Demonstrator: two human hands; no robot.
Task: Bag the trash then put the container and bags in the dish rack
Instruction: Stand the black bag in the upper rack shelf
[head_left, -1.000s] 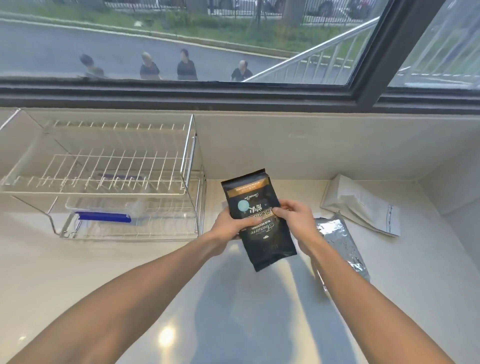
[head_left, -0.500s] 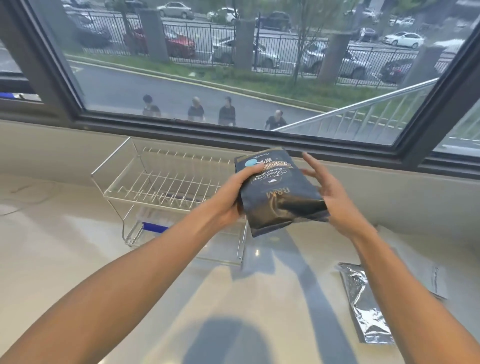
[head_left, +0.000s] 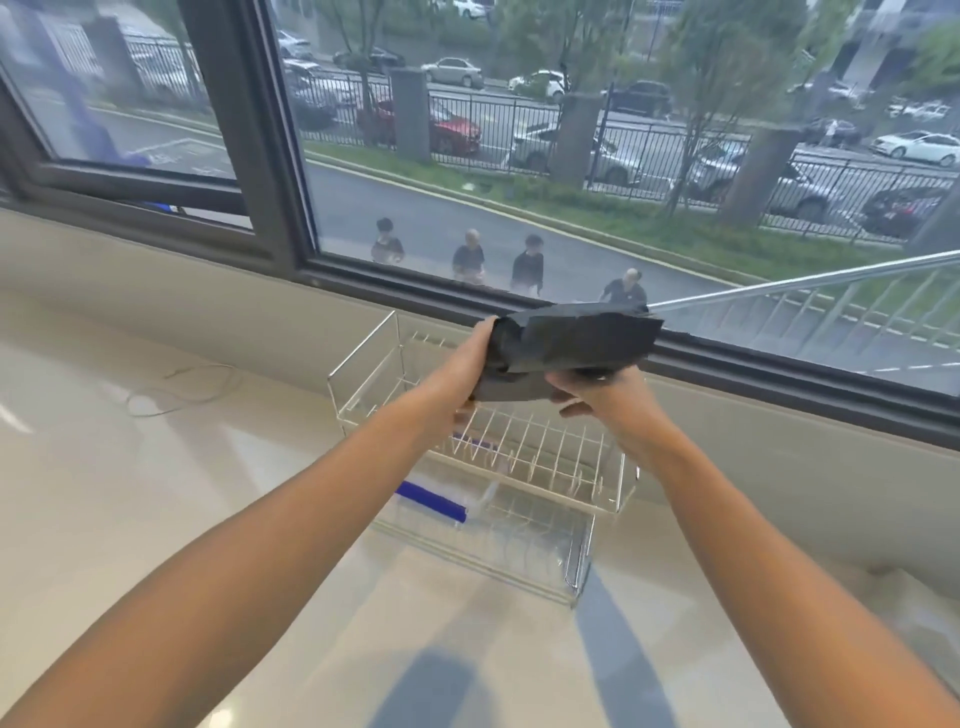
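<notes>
A black bag (head_left: 571, 345) lies flat in the air above the upper shelf of the wire dish rack (head_left: 524, 462). My left hand (head_left: 467, 369) grips its left end, with the fingers curled round the edge. Under the bag's right part, my right hand (head_left: 597, 397) holds it from below. A clear container with a blue lid edge (head_left: 431, 501) lies on the rack's lower level.
The rack stands on a pale glossy counter (head_left: 208, 519) against a low beige wall under a large window (head_left: 519, 156). A thin white cable (head_left: 176, 389) lies on the counter to the left of the rack.
Both hands lifted the black bag leftward to above the rack and turned it flatter. My right hand moved from its side to underneath it. The silver and white bags have left the view.
</notes>
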